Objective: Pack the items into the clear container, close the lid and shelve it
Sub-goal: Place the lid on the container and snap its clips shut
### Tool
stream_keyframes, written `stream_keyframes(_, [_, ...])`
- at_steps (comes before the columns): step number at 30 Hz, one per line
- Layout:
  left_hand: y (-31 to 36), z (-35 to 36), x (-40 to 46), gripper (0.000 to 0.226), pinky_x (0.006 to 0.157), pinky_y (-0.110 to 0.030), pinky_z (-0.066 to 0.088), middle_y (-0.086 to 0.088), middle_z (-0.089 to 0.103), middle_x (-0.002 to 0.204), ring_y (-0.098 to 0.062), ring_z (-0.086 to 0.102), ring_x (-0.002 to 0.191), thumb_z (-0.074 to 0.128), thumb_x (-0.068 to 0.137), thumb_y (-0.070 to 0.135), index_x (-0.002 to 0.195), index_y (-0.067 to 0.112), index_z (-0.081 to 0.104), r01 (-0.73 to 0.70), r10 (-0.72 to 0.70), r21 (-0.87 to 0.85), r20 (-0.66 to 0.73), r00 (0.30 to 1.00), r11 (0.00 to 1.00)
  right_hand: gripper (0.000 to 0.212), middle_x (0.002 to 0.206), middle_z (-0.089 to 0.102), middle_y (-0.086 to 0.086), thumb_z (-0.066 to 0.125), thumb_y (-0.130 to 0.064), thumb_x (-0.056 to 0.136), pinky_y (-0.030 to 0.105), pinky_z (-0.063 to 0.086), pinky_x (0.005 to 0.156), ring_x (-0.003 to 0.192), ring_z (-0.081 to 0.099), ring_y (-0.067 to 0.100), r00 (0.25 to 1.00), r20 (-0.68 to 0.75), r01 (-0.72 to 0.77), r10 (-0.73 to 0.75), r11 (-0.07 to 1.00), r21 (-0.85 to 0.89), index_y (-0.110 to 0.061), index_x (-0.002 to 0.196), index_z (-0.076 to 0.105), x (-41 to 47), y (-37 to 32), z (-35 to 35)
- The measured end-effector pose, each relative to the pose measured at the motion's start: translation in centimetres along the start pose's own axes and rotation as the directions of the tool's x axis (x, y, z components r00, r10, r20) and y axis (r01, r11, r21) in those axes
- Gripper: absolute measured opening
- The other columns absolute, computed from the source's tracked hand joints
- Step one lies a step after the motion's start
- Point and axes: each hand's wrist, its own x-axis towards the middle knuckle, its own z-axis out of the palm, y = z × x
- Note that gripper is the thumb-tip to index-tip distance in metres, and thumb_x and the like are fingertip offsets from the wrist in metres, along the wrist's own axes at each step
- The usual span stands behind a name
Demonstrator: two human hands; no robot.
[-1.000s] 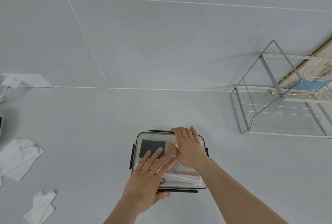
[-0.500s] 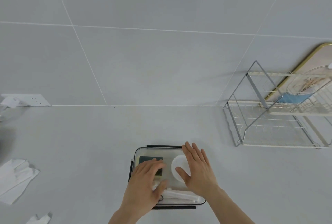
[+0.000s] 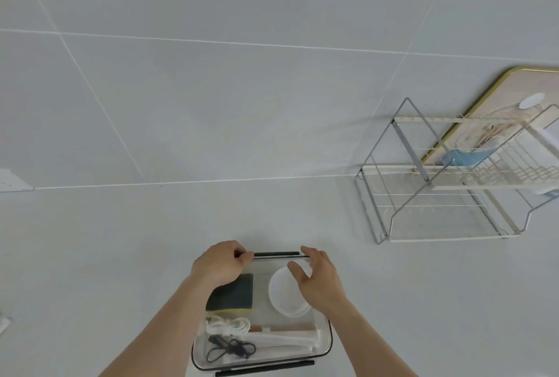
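The clear container (image 3: 324, 343) sits low in the middle of the white surface with its transparent lid on. Through the lid I see a dark green and yellow sponge (image 3: 234, 295), a round white dish (image 3: 282, 293), a coiled white cable (image 3: 230, 324), a black cord (image 3: 230, 349) and long white items. Along its far edge runs a black latch (image 3: 276, 254). My left hand (image 3: 219, 264) pinches the latch's left end. My right hand (image 3: 319, 275) curls over the latch's right end and the far right corner.
A two-tier wire rack (image 3: 447, 195) stands to the right against the wall, with a blue item (image 3: 462, 156) on its upper tier and a gold-framed board (image 3: 496, 98) behind it. A white socket plate (image 3: 12, 181) is at the far left.
Both hands slid from lying flat on the lid to its far edge and curled onto the black latch. The view has come closer to the container.
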Motion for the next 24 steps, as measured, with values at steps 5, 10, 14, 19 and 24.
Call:
stream_keyframes(5, [-0.5, 0.0, -0.4, 0.017, 0.075, -0.034, 0.046, 0.021, 0.061, 0.093, -0.008, 0.059, 0.084, 0.057, 0.086, 0.053, 0.095, 0.039, 0.049, -0.011, -0.005, -0.127, -0.126, 0.992, 0.992, 0.038, 0.112, 0.057, -0.002, 0.055, -0.047, 0.096, 0.032, 0.049, 0.084, 0.106, 0.06, 0.022, 0.997, -0.075, -0.003, 0.001, 1.0, -0.024, -0.021, 0.124, 0.062, 0.9, 0.0, 1.3])
stream_keyframes(10, [-0.7, 0.6, -1.4, 0.019, 0.07, -0.03, 0.045, 0.024, 0.064, 0.084, -0.001, 0.06, 0.076, 0.056, 0.085, 0.057, 0.094, 0.041, 0.047, -0.053, 0.013, -0.132, -0.285, 0.958, 0.99, 0.047, 0.109, 0.056, -0.006, 0.043, -0.061, 0.094, 0.034, 0.051, 0.07, 0.103, 0.057, 0.02, 0.984, -0.158, 0.043, -0.083, 0.969, -0.243, -0.022, 0.113, 0.06, 1.0, 0.3, 2.2])
stream_keyframes(14, [-0.7, 1.3, -1.5, 0.018, 0.068, -0.028, 0.045, 0.026, 0.063, 0.083, -0.001, 0.06, 0.076, 0.054, 0.086, 0.056, 0.096, 0.044, 0.046, -0.089, 0.047, -0.095, -0.37, 0.928, 0.991, 0.053, 0.108, 0.061, -0.008, 0.033, -0.064, 0.093, 0.036, 0.054, 0.063, 0.098, 0.061, 0.02, 0.951, -0.255, 0.096, -0.176, 0.95, -0.296, -0.028, 0.125, 0.055, 0.7, 0.6, 2.8])
stream_keyframes(19, [-0.2, 1.6, -1.4, 0.01, 0.06, -0.026, 0.042, 0.025, 0.06, 0.098, -0.007, 0.063, 0.076, 0.043, 0.094, 0.051, 0.1, 0.043, 0.042, -0.08, 0.076, 0.009, -0.435, 0.897, 0.997, 0.049, 0.105, 0.056, -0.009, 0.037, -0.055, 0.098, 0.035, 0.053, 0.057, 0.089, 0.057, 0.017, 0.937, -0.264, 0.145, -0.23, 0.942, -0.304, -0.045, 0.146, 0.034, 0.0, -0.2, 2.6])
stream_keyframes(24, [-0.2, 1.8, -1.0, 0.014, 0.056, -0.024, 0.04, 0.019, 0.059, 0.092, -0.008, 0.06, 0.075, 0.036, 0.096, 0.047, 0.094, 0.041, 0.048, -0.073, 0.1, 0.076, -0.44, 0.893, 0.994, 0.027, 0.108, 0.061, -0.012, 0.046, -0.047, 0.099, 0.031, 0.051, 0.053, 0.095, 0.06, 0.017, 0.928, -0.256, 0.17, -0.271, 0.919, -0.356, -0.047, 0.122, 0.06, 0.2, -0.1, 2.8])
